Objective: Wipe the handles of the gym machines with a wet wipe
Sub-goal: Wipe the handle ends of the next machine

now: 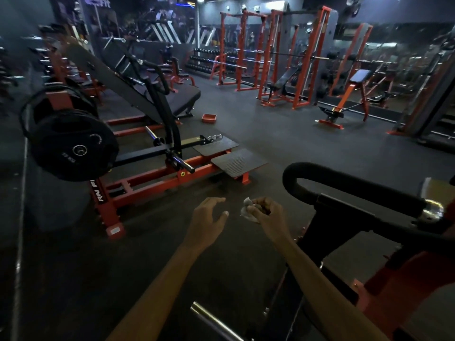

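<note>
the crumpled pale wet wipe [249, 209] sits bunched in the right hand [267, 212], whose fingers are curled round it so that only a wad pokes out on the thumb side. the nearest thing to wipe is the curved black foam-padded handle [344, 177] of the machine at the lower right. it lies up and to the right of that hand, near but not touching. its long axis runs from a rounded bend at the left, just above the hand, off to the right toward a shiny chrome end cap [433, 210]. the right hand is plainly the nearer one, and judging from this the next move is a short reach up and right to lay the wipe on the bend.

the left hand [209, 216] hangs just beside the right, fingers spread and relaxed, holding nothing.

further out on the left stands a red-framed machine [157, 183] with a black weight plate [71, 141] and tall black looped handles [170, 119]. it is well apart from both hands across the dark rubber floor [283, 141], on which a small red tray [209, 118] also lies.

the near handle's right end is cut off by the frame edge, its underside is hidden, and how wet or soiled the wipe is cannot be made out in the dim light.
</note>
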### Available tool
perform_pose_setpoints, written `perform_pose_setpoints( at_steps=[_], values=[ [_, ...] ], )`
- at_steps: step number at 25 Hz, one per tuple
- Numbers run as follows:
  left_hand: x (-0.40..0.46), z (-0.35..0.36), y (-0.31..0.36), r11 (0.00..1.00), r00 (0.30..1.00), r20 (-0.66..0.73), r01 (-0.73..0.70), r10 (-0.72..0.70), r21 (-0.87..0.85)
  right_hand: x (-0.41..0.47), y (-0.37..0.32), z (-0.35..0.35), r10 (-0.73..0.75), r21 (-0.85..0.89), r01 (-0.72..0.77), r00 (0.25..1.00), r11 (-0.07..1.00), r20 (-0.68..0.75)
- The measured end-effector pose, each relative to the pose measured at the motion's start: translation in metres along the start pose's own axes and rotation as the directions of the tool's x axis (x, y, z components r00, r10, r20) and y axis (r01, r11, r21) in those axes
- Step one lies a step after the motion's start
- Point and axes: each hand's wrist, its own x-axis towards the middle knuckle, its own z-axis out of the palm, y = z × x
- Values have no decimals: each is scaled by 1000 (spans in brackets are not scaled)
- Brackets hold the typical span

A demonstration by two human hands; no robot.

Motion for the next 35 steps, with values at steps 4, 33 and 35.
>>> perform_pose_setpoints(
  at_steps=[4,33,35],
  values=[
    [40,-28,-48,1000,1000,-11,16,-16,17,51,-4,49,-24,-12,25,999,1000,44],
    [506,-12,-265,959,885,380,-205,267,-195,460,46,156,137,-132,-253,813,959,-566],
    [549,18,-260,950,865,402,-230,300,-213,500,61,130,133,-134,-270,774,953,-619]
  ],
)
